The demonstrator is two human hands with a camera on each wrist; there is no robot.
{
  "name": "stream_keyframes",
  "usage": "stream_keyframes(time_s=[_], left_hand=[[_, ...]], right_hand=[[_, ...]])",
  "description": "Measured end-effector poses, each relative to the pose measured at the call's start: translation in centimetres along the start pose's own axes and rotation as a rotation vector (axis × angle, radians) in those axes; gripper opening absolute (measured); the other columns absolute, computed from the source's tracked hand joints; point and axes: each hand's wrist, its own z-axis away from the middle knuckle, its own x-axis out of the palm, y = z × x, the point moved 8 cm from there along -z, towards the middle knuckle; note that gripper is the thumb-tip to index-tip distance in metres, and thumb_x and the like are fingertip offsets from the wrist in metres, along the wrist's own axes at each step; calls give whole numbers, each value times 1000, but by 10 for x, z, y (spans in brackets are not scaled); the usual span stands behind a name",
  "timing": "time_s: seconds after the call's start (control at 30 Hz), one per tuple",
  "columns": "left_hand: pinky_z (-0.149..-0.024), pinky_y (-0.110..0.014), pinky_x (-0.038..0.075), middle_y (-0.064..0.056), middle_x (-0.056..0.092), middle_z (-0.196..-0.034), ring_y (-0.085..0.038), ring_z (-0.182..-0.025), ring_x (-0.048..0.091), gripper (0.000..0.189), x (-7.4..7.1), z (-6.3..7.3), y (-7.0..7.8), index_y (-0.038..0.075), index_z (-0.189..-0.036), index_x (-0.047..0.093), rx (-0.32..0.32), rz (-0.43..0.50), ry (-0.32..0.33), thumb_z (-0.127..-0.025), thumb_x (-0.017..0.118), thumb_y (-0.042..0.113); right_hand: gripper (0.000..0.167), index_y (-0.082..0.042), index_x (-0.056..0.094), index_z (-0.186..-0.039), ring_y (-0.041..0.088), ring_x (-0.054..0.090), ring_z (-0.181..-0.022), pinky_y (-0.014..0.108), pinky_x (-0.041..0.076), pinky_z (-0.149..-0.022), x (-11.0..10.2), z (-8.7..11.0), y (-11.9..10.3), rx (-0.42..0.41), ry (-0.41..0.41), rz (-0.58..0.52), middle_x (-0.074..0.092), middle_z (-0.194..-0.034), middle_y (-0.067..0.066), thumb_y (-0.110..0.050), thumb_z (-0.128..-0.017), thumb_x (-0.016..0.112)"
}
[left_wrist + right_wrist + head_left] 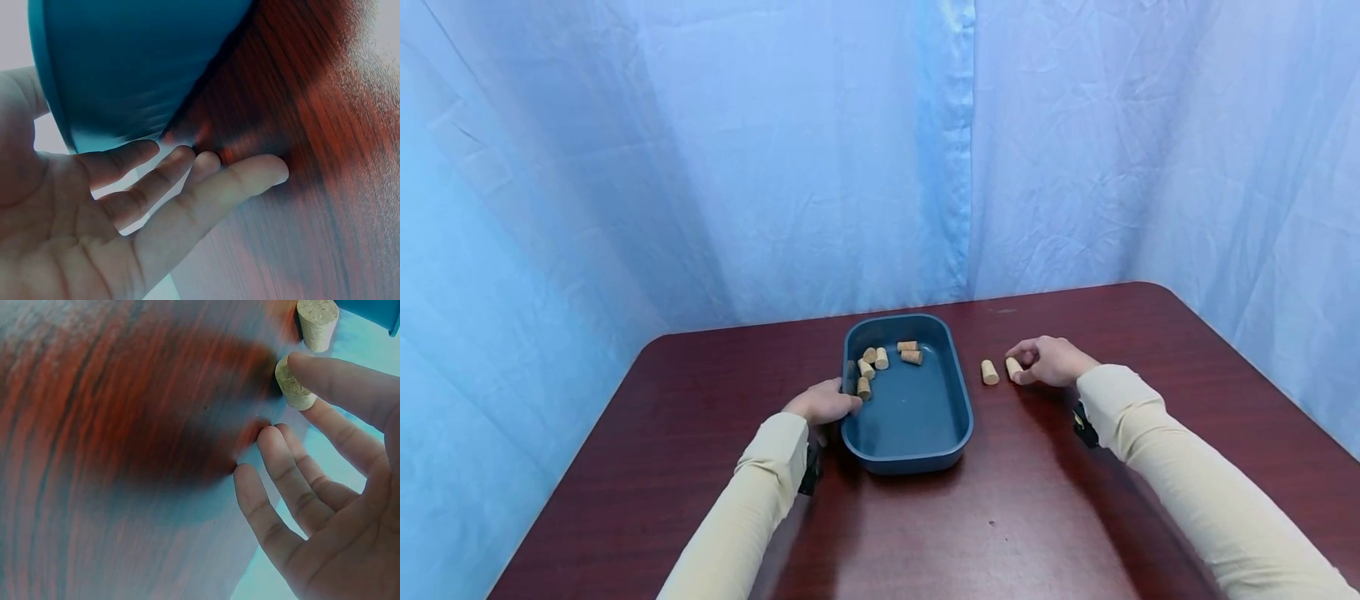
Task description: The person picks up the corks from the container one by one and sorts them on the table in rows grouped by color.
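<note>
A dark blue rectangular tray (913,458) stands on the table with several cork stoppers inside, among them a pale cork (882,359) and a browner cork (912,357). My left hand (826,402) holds the tray's left wall, thumb over the rim and fingers along the outside. In the left wrist view those fingers (187,209) stretch beneath the tray's side, close to the tabletop. Right of the tray, my right hand (1051,362) pinches a pale tapered cork stopper (294,384) between thumb and index finger. Its other fingers (253,494) are spread near the table.
Another pale cork stopper (990,372) lies on the table between the tray and my right hand. The dark red wooden table (700,392) has rounded far corners. Light blue curtains (805,167) hang behind it and along both sides.
</note>
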Motion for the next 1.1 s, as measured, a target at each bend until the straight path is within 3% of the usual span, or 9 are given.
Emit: stream_keyframes(time_s=[0.33,0.7,1.1], left_hand=[[-71,-54,59,-26,57,-131,-38,-90,66,55,2,-6,-2,-4,-145,43,-6,-17,-7,-94,54,15],[-70,-52,60,-26,56,-131,-37,-87,66,59,2,-7,-4,-4,-149,39,-15,-22,-8,-95,55,15],[-72,-52,59,-27,56,-133,-37,-88,66,59,2,-5,-3,-3,-150,38,-15,-22,-12,-97,54,16]], right_hand=[[41,3,65,-128,26,48,-86,36,37,-71,0,2,-2,-8,4,-5,47,-89,5,-11,-90,73],[45,4,64,-129,29,47,-92,40,38,-75,2,0,-1,-25,16,-12,45,-87,5,-11,-88,76],[51,4,59,-134,29,47,-93,37,39,-74,2,3,-2,-10,-7,-3,46,-97,10,-12,-88,76]])
